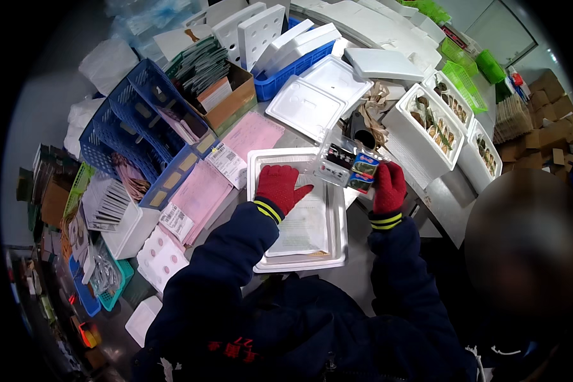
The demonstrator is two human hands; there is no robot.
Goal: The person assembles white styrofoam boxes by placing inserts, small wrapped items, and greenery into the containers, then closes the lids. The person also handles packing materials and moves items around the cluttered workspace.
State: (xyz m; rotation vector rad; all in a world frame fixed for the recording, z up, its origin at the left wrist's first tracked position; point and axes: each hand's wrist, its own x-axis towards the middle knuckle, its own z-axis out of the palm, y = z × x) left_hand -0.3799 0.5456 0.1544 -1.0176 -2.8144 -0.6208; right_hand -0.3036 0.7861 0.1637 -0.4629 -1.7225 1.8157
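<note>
A white styrofoam box (337, 229) stands before me, with a printed paper sheet (303, 229) lying inside on top. My left hand (276, 187), in a red knit glove, is over the box's upper left part, palm down with the thumb spread away. Whether it presses on the paper I cannot tell. My right hand (390, 187), also gloved in red, grips a clear plastic pack (336, 164) at its right edge. Dark and colourful printed packets show in the pack, which is held over the box's upper right corner.
Left of the box lie pink printed sheets (200, 198) and a blue divided crate (148, 119). Styrofoam lids (308, 107) lie beyond it. At the right stand styrofoam boxes (422, 136) packed with what look like crabs. A person (525, 248) is close on my right.
</note>
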